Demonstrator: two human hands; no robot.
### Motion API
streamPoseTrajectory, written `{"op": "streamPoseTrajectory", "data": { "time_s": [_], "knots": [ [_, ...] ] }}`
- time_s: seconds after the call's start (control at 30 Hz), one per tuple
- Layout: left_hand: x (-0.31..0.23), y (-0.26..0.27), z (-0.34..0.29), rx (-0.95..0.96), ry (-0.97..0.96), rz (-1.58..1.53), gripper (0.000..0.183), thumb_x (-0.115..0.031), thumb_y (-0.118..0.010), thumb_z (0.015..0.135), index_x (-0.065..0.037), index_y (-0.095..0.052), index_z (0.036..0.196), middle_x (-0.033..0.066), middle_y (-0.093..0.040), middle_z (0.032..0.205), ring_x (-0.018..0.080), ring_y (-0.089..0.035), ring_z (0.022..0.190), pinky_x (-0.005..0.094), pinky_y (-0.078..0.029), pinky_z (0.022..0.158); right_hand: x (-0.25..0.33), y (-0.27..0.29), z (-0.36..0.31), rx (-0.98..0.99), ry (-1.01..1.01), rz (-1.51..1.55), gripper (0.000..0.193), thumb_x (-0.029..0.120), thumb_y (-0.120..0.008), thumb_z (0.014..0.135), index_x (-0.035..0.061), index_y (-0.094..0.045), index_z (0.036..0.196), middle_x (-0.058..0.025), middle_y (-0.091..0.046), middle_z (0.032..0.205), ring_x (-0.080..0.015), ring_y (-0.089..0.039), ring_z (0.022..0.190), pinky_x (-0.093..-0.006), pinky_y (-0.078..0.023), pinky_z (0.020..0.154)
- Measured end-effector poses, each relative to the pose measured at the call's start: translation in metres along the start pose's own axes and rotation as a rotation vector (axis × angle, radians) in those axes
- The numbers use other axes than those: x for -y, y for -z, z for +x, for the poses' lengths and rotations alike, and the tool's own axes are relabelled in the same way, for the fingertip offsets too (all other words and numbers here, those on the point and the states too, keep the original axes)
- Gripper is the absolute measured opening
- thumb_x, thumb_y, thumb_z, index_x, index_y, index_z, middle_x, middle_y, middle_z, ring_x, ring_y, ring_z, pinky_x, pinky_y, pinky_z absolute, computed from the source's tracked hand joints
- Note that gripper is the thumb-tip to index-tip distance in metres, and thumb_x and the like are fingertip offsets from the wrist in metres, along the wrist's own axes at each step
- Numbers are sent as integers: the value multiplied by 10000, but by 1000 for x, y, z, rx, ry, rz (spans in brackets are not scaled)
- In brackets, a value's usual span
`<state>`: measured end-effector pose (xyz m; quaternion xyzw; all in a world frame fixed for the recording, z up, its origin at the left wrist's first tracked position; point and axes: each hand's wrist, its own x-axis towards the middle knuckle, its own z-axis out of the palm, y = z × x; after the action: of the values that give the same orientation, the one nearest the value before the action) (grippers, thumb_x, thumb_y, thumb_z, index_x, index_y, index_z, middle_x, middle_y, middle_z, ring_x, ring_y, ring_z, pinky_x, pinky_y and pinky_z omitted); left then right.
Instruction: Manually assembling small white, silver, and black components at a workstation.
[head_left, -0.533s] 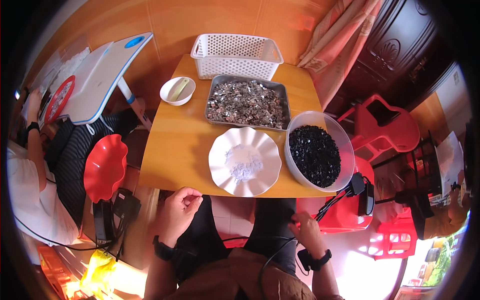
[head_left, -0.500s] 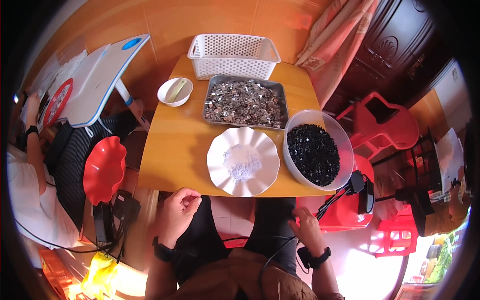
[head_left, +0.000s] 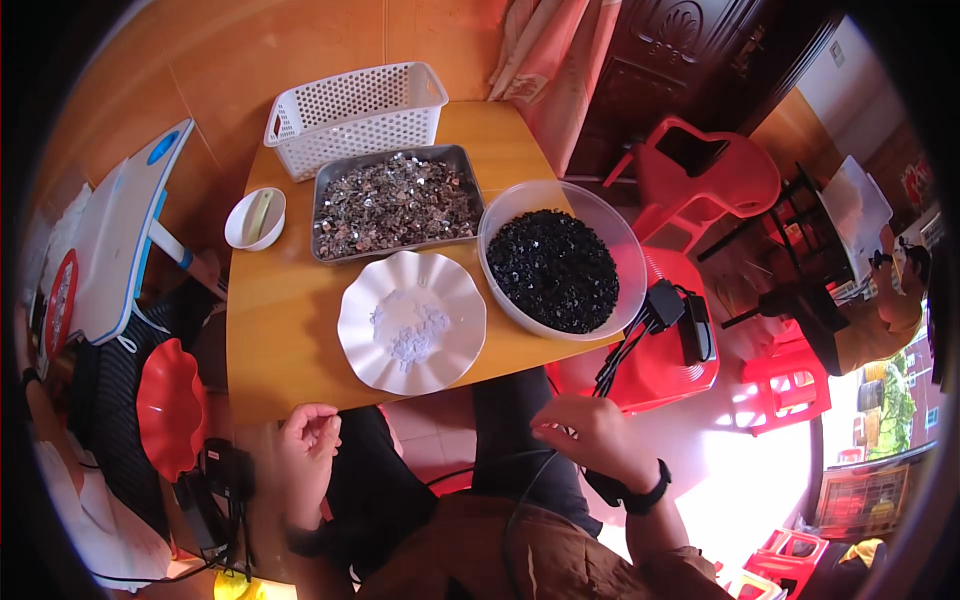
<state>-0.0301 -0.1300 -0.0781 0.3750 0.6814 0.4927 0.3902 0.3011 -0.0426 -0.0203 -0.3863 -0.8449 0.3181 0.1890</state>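
Note:
My left hand [head_left: 310, 450] hovers just off the table's near edge, fingers curled in toward the thumb with nothing visible in them. Over my lap, my right hand [head_left: 585, 432] is closed, its fingertips turned down; small pale glints show under them, too small to name. Nearest to both hands is a white scalloped plate [head_left: 462, 350] with pale lavender flakes [head_left: 412, 335] in its middle. Right of it stands a clear round tub [head_left: 628, 255] of black glossy bits [head_left: 552, 270]. A grey metal tray [head_left: 318, 215] behind holds brownish, shiny small pieces [head_left: 395, 205].
A white perforated basket [head_left: 355, 135] stands at the table's back. A white bowl [head_left: 240, 232] with a pale green tool [head_left: 259, 215] sits at left. Cables and black adapters [head_left: 665, 305] lie on a red stool [head_left: 640, 375]. People sit at both sides; a red scalloped dish [head_left: 170, 410] is at left.
The view has swung to the right, so the table and its things sit farther left. My right hand has risen and moved inward, its fingers now curled downward. My left hand stays curled.

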Motion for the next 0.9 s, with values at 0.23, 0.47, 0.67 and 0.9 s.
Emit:
{"op": "streamPoseTrajectory", "data": {
  "time_s": [0.23,0.47,0.67,0.9],
  "knots": [
    [2,-5,2,30,-15,4,75,-74,-591,891,-28,-568,947,-4,-554,770,51,-523,623,181,-423,536,147,59,-4,-721,743,962,199,173,-689,787,128,-615,967,-53,-615,847,-206,-604,751,-365,-482,541],
    [0,-3,-3,8,-5,40,78,-57,-583,885,-26,-572,956,6,-561,787,61,-527,625,186,-432,537,139,76,-17,-521,1016,1060,148,78,-676,775,122,-631,909,-1,-621,948,-137,-599,866,-359,-463,660],
    [-5,-8,-5,33,10,69,84,-58,-583,884,-26,-574,961,6,-564,787,60,-527,622,186,-435,539,167,35,4,-1128,944,1049,202,-1,-669,745,104,-633,914,21,-619,1013,-104,-595,915,-336,-448,731],
    [-3,2,-6,2,27,51,95,-72,-585,886,-25,-569,967,0,-555,785,57,-524,631,181,-429,545,176,56,-1,-972,747,1152,226,-20,-672,734,108,-634,916,21,-628,1014,-113,-599,917,-345,-450,747]
  ]
}}
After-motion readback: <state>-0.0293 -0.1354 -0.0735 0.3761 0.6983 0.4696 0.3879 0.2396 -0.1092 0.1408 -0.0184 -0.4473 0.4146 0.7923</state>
